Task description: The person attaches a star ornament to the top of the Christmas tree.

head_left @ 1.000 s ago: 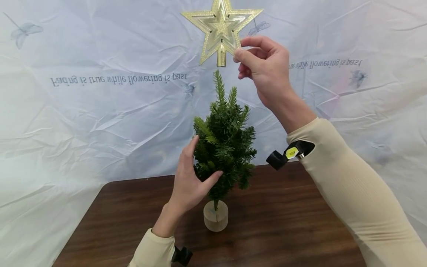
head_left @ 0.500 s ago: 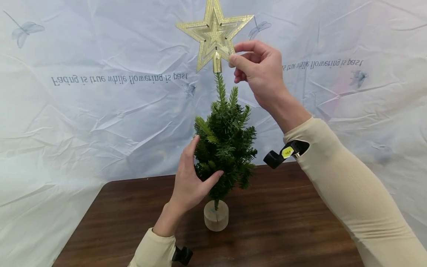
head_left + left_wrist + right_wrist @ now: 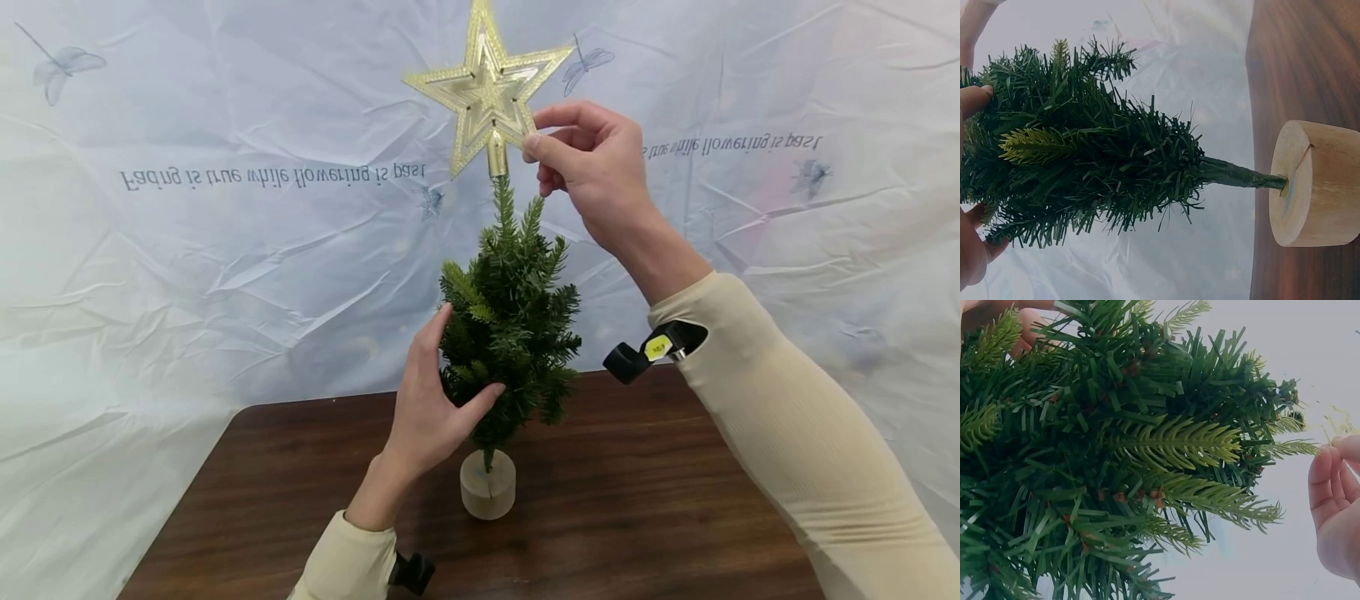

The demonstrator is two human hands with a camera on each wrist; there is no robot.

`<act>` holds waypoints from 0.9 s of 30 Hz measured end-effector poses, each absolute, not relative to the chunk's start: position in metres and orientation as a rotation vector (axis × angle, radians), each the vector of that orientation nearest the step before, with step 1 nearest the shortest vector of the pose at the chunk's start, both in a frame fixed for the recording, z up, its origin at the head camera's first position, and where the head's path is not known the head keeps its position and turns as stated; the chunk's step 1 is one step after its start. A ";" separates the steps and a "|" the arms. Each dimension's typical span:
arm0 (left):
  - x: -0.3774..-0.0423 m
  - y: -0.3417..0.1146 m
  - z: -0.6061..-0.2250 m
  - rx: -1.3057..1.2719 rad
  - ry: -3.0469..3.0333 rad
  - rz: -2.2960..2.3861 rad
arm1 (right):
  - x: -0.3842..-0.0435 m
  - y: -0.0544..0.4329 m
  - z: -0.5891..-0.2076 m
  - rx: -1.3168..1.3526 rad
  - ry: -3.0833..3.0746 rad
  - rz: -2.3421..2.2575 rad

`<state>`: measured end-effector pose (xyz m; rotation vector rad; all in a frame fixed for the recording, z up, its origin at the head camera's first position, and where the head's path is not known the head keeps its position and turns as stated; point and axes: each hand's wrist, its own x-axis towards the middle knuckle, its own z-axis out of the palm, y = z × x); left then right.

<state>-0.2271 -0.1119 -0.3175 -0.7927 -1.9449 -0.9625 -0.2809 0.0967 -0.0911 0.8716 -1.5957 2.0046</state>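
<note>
A gold star tree topper (image 3: 489,90) is pinched at its lower right point between the thumb and fingers of my right hand (image 3: 603,167). Its tubular socket (image 3: 497,155) meets the top sprig (image 3: 503,204) of a small artificial Christmas tree (image 3: 525,312); the sprig's tip is hidden. The star leans slightly. My left hand (image 3: 427,408) holds the tree from the left, thumb across the front and fingers around the far side, partly hidden by branches. Below, the thin trunk (image 3: 1241,174) stands in a round wooden base (image 3: 1335,181) on the table.
The dark brown wooden table (image 3: 637,500) ends at a back edge just behind the tree. Close beyond hangs a wrinkled pale sheet (image 3: 300,275) with printed upside-down lettering and dragonflies. Black wrist mounts (image 3: 654,346) sit on the beige sleeves (image 3: 787,408).
My right hand has brought the star down from above the tree, so its socket now covers the sprig's tip. The left hand and the tree have stayed put.
</note>
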 end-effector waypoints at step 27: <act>-0.226 -0.109 -0.319 -0.794 -1.937 -0.964 | -0.282 0.104 -0.119 0.980 -1.622 1.878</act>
